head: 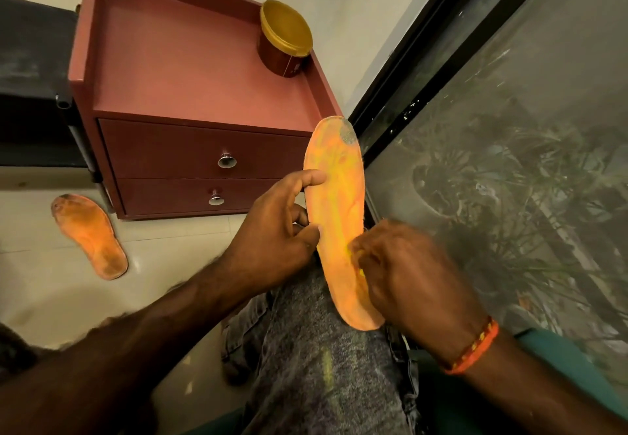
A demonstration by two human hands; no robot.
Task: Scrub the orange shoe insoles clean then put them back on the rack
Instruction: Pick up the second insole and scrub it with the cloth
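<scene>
The left hand (272, 227) pinches the insole (338, 217) by its left edge, thumb on the face, fingers curled behind; the right hand (404, 274) is blurred, its fingers bent against the insole's right edge over something yellow, too smeared to name, so whether it grips I cannot tell; the insole stands on end over the knee (326, 349), heel low, a grey smudge at its toe; a thread band (472, 349) circles the right wrist; a second insole (90, 235) lies flat on the floor (163, 264), well apart, beside a red cabinet (190, 94); a gold-lidded tub (285, 40) sits in the cabinet's back right corner; a dusty window (509, 162) runs along the right.
</scene>
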